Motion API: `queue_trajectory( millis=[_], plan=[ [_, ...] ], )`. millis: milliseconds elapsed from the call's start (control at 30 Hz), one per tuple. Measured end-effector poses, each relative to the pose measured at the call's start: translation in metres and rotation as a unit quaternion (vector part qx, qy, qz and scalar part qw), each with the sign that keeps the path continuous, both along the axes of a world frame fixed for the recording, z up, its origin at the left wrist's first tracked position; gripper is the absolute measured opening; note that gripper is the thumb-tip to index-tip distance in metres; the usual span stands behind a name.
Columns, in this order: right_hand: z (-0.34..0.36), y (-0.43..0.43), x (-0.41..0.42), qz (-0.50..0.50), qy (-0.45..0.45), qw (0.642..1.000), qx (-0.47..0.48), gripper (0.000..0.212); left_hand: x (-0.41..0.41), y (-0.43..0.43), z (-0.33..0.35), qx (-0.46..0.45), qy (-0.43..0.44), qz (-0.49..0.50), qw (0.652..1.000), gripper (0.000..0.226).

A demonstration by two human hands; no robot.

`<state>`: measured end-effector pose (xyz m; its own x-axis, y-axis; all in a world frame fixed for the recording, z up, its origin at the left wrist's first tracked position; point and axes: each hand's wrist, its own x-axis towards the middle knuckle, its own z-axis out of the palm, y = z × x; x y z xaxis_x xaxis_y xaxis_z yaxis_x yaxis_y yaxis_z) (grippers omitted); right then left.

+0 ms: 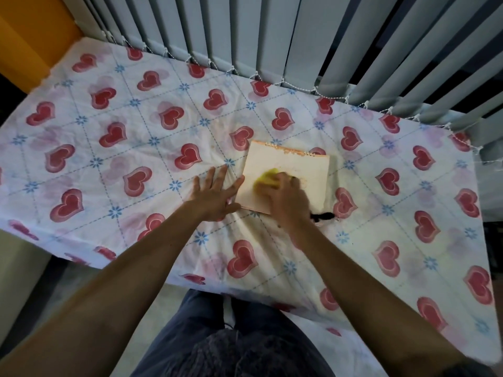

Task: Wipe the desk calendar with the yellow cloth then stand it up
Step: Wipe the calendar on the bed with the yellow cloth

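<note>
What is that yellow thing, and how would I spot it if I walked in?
Look at the table with the heart-patterned cover in front of the grey blinds. Near its middle lies a flat cream calendar with wire rings along its far edge. The yellow cloth sits on it under the right hand, the only bright yellow thing on the table.

Heart-print sheet [114,148] covers the table, bearing the flat desk calendar [307,172].

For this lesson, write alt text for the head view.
A right hand rubs a yellow cloth over a desk calendar lying flat on a heart-patterned tablecloth. The left hand rests open beside it.
</note>
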<state>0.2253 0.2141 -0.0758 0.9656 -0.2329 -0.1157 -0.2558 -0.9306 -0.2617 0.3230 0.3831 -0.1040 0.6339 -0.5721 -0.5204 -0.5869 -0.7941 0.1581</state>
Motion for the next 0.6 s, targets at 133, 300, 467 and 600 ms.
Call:
queue_trajectory(
  millis=[133,300,467,600],
  plan=[
    [-0.009,0.032,-0.005,0.096,0.041,0.994,-0.014,0.035,0.0,0.001,0.005,0.028,-0.025,-0.017,0.999,0.073],
    [-0.008,-0.022,-0.041,0.107,0.056,0.991,-0.052,0.05,0.0,-0.001,0.011,0.056,-0.027,-0.037,0.997,0.072],
    [-0.003,-0.083,-0.096,0.021,0.055,0.997,-0.048,0.04,0.002,-0.005,0.015,0.075,-0.027,-0.044,0.996,0.071],
    [0.001,-0.08,-0.1,0.016,0.051,0.996,-0.078,0.04,-0.022,-0.034,0.012,-0.013,-0.143,-0.052,0.988,0.068]
  ],
)
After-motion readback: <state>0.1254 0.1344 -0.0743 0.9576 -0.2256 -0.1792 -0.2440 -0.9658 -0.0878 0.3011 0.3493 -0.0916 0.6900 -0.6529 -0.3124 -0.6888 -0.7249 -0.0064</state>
